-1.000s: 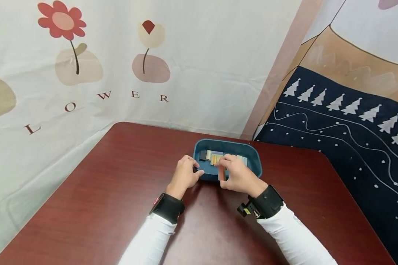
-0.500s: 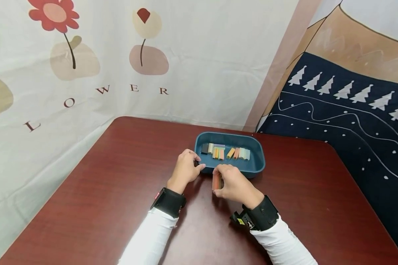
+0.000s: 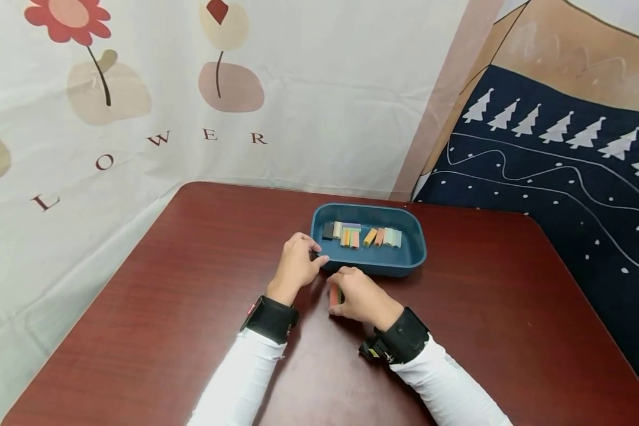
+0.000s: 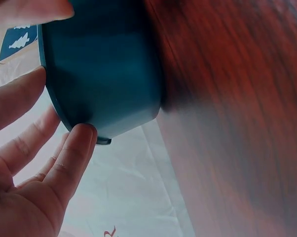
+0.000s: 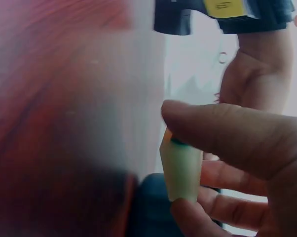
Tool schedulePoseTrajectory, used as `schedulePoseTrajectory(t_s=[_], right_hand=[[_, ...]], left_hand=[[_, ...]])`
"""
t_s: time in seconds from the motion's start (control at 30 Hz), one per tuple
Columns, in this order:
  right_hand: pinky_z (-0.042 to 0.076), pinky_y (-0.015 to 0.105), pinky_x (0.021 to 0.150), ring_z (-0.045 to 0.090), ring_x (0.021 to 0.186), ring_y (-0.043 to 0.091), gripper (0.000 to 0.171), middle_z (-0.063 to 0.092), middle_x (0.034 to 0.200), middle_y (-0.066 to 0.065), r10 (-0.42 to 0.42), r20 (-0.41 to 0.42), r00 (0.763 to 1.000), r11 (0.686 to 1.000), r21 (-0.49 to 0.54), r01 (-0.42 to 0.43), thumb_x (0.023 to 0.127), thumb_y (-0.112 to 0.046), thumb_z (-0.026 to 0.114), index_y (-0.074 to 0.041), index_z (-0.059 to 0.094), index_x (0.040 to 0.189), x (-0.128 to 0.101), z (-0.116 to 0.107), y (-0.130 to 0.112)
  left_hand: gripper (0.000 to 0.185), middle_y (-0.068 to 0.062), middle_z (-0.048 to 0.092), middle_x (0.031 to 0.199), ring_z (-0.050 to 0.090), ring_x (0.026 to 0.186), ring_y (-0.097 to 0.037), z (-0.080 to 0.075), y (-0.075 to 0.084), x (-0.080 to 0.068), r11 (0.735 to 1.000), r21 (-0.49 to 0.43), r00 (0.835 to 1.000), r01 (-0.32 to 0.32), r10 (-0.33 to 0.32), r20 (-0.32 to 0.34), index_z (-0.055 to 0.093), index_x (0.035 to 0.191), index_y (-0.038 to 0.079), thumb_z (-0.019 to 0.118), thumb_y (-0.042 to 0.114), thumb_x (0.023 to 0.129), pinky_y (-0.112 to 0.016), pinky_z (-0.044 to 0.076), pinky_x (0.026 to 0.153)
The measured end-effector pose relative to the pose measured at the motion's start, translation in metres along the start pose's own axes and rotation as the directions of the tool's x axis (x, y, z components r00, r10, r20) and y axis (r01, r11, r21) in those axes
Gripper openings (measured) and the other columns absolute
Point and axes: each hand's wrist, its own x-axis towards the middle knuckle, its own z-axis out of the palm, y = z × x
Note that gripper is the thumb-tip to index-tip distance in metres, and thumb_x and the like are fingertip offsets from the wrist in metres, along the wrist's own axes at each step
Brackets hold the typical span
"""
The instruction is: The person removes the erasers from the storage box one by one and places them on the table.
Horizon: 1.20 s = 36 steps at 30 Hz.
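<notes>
A dark blue plastic bin (image 3: 394, 270) stands toward the table's far side. My left hand (image 3: 295, 267) holds its front left corner, fingers and thumb at the rim; the left wrist view shows the fingers lying against the bin's wall (image 4: 104, 74). Just in front of the bin, my right hand (image 3: 364, 299) pinches an upright oblong block (image 3: 335, 296), orange on the side facing left. In the right wrist view the block (image 5: 180, 170) shows pale green between thumb and fingertips, with a strip of orange at its top. Whether it is one piece or two together, I cannot tell.
Inside the bin lie several small blocks: a black one (image 3: 328, 231), a yellow one (image 3: 370, 237), an orange one (image 3: 380, 237) and pale green ones (image 3: 392, 237) among them. The reddish-brown table (image 3: 191, 266) meets printed cloth hangings (image 3: 325, 89) behind.
My right hand has come out of the bin with the block and moved left and toward me, down near the table. The left hand has stayed at the bin's corner.
</notes>
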Motion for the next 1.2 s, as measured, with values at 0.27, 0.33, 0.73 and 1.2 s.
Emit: schedulePoseTrajectory(t_s=[0.27,0.33,0.73,1.2], right_hand=[[0.046,0.029,0.065,0.050,0.072,0.014,0.037,0.049,0.075,-0.004,-0.009,0.024,1.000,0.999,0.043,0.008,0.072,-0.024,0.088,-0.008,0.061,0.089,0.003,0.008,0.000],[0.045,0.028,0.064,0.050,0.071,0.013,0.036,0.049,0.075,-0.004,-0.011,0.037,0.999,0.999,0.051,0.009,0.072,-0.025,0.088,-0.008,0.060,0.088,0.004,0.010,-0.001],[0.045,0.026,0.063,0.049,0.070,0.012,0.039,0.048,0.076,-0.004,-0.016,0.075,0.997,0.998,0.061,0.011,0.072,-0.026,0.088,-0.007,0.060,0.092,0.003,0.013,0.003],[0.047,0.030,0.068,0.051,0.078,0.016,0.050,0.051,0.083,0.000,0.027,0.124,0.992,0.999,0.036,-0.031,0.075,-0.032,0.085,-0.002,0.060,0.106,0.002,0.012,0.002]], left_hand=[[0.022,-0.011,0.056,0.113,0.053,0.102,-0.027,0.000,0.001,-0.001,1.000,0.003,0.999,0.030,-0.030,0.009,0.071,0.099,0.003,0.074,0.022,0.088,-0.037,0.048,0.081],[0.023,-0.011,0.056,0.114,0.053,0.102,-0.027,0.000,0.001,-0.002,0.999,0.007,0.999,0.037,-0.037,0.014,0.071,0.100,0.003,0.074,0.022,0.089,-0.036,0.048,0.081],[0.023,-0.010,0.055,0.112,0.053,0.095,-0.025,0.001,0.002,-0.001,0.999,0.005,0.999,0.035,-0.035,0.012,0.071,0.100,0.003,0.074,0.023,0.089,-0.035,0.048,0.079],[0.022,-0.010,0.055,0.110,0.054,0.093,-0.024,0.002,0.004,0.000,0.999,0.011,0.999,0.032,-0.032,0.003,0.071,0.098,0.003,0.075,0.022,0.088,-0.036,0.049,0.079]])
